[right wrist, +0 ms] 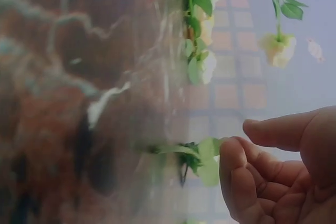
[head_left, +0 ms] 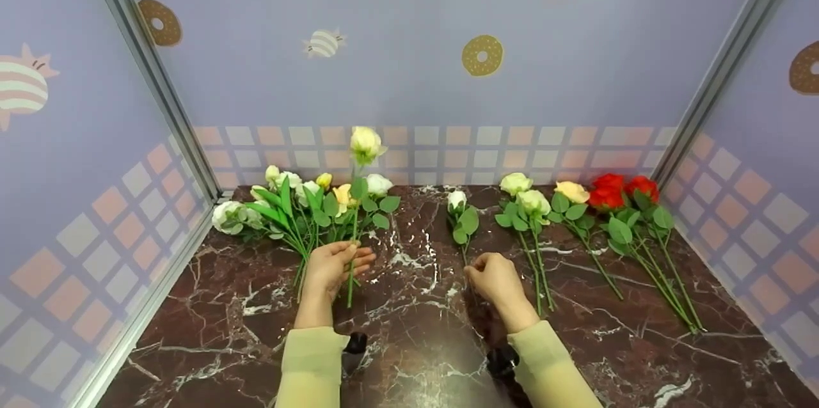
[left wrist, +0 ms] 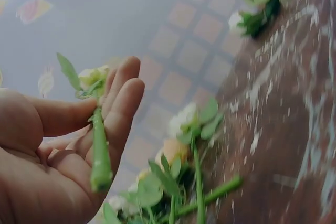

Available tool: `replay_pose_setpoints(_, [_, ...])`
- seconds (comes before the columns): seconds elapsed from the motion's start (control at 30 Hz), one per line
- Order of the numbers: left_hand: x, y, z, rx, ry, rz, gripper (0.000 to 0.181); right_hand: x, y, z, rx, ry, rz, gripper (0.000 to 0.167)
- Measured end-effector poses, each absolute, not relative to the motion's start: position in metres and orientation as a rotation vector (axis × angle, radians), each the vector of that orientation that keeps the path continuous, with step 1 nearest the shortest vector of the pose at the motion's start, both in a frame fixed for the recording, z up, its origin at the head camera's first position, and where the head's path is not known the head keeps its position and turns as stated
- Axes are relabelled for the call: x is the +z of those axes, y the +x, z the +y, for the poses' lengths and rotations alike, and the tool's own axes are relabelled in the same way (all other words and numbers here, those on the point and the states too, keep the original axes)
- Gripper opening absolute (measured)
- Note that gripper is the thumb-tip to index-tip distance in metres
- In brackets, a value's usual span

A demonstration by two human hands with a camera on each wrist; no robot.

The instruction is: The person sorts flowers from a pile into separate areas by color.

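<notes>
My left hand (head_left: 333, 267) (left wrist: 73, 150) pinches the stem of a pale yellow-green rose (head_left: 366, 144) between thumb and index finger; the other fingers are extended. The rose stands nearly upright off the table, its cut stem end (left wrist: 101, 174) pointing towards the left wrist camera. A single white rose (head_left: 457, 201) with green leaves (right wrist: 209, 166) lies on the table. Beside its stem is my right hand (head_left: 498, 280) (right wrist: 278, 174), fingers loosely curled and thumb apart from them, with nothing visible between. Whether a fingertip touches that stem I cannot tell.
Several white and yellow flowers (head_left: 309, 194) lie bunched at the left on the dark marbled table (head_left: 409, 337). To the right lie two pale green roses (head_left: 533, 203), a peach rose (head_left: 571, 192) and red roses (head_left: 606, 192). Patterned walls (head_left: 409, 75) enclose the back and sides.
</notes>
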State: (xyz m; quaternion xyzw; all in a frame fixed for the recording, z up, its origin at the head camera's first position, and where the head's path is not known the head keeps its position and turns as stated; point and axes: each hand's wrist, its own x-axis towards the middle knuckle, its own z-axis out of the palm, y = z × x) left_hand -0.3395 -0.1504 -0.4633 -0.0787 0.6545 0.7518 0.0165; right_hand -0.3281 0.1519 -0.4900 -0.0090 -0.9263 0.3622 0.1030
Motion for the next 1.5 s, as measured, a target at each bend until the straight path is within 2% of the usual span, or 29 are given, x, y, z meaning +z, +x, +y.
replay_pose_setpoints(0.4, [-0.453, -0.332, -0.105, 2.386, 0.016, 1.911, 0.024, -0.474, -0.319, 0.137, 1.420, 0.132, -2.635, 0.012])
replay_pose_setpoints(0.63, [-0.457, -0.326, -0.076, 2.390, 0.148, 1.787, 0.014, -0.476, -0.312, 0.118, 1.703, 0.340, -2.602, 0.018])
replay_pose_setpoints(0.93, [-0.463, -0.324, -0.059, 2.452, 0.160, 1.747, 0.011, -0.480, -0.303, 0.102, 2.056, 0.448, -2.545, 0.028])
replay_pose_setpoints(1.2, [-0.466, -0.323, -0.056, 2.454, 0.141, 1.784, 0.015, -0.486, -0.304, 0.098, 2.182, 0.465, -2.467, 0.017])
replay_pose_setpoints(1.5, [-0.468, -0.324, -0.055, 2.410, 0.122, 1.852, 0.023, -0.489, -0.307, 0.098, 2.211, 0.481, -2.452, 0.013])
